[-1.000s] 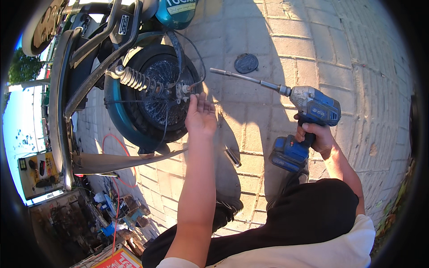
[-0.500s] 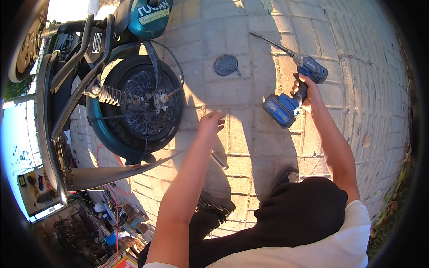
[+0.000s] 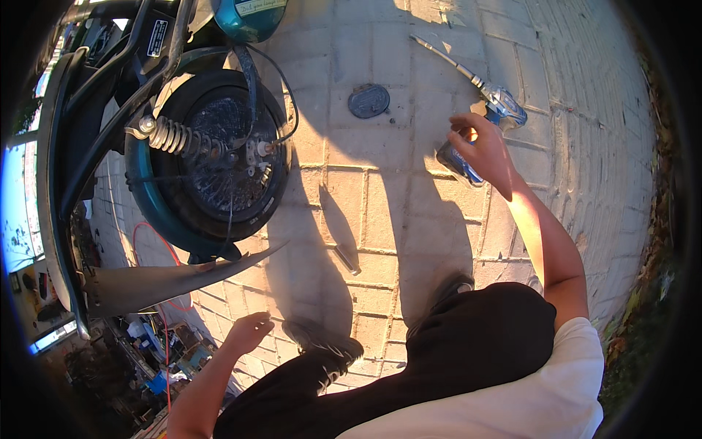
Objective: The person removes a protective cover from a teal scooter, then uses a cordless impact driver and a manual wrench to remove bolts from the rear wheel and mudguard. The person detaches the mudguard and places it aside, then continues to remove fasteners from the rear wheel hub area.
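My right hand (image 3: 485, 152) is above the blue-and-black cordless impact driver (image 3: 504, 106), its fingers curved and apart. The driver lies on the paving, its long socket bit (image 3: 447, 58) pointing away to the upper left. My hand covers its handle; part of the battery (image 3: 459, 164) shows beneath. My left hand (image 3: 248, 334) is low beside my left leg, its fingers bent together at the tips; whatever they may hold is too small to make out. A slim metal rod-like piece (image 3: 347, 260) lies on the paving ahead of my feet.
A teal-and-black two-wheeler lies on its side at left, its wheel (image 3: 230, 164) and shock absorber spring (image 3: 179, 139) exposed. A dark round disc (image 3: 368, 101) sits on the bricks. A red hose (image 3: 167, 322) runs past cluttered tools and parts (image 3: 157, 358) at lower left.
My right hand has put the impact driver down on the paving and loosened its grip. My left hand has drawn back from near the wheel to beside my left leg.
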`<state>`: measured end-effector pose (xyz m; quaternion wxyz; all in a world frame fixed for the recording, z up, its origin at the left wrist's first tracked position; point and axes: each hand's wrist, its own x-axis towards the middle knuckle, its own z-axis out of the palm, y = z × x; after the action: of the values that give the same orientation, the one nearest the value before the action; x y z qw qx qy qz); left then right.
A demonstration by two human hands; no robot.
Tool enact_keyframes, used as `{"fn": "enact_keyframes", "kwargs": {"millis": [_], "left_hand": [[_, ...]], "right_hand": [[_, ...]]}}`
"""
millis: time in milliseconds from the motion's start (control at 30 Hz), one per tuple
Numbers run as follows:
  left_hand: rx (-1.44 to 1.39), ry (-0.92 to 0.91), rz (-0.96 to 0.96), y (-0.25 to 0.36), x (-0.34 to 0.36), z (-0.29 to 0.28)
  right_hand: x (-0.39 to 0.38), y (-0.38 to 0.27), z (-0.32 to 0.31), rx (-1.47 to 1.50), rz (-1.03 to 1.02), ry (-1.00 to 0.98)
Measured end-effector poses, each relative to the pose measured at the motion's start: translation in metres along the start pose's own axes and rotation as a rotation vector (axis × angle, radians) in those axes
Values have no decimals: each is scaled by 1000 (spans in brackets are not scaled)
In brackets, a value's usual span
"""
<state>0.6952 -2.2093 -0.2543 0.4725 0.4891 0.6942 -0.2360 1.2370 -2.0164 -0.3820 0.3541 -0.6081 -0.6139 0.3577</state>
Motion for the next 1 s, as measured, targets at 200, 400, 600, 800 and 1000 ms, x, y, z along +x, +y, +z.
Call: {"fn": "enact_keyframes", "kwargs": {"millis": [200, 400, 600, 800, 1000], "left_hand": [[-136, 239, -58, -88, -23, -3], [-376, 261, -133, -123, -56, 38], [-338, 225, -228, -125, -74, 62], [-527, 228, -283, -111, -86, 88], [-498, 211, -290, -119, -99, 107]], "right_hand": [[98, -10, 111, -752, -257, -219], [135, 16, 137, -786, -329, -165], [178, 36, 129, -778, -304, -88], [224, 45, 123, -790, -246, -1], [236, 39, 113, -599, -213, 17]]}}
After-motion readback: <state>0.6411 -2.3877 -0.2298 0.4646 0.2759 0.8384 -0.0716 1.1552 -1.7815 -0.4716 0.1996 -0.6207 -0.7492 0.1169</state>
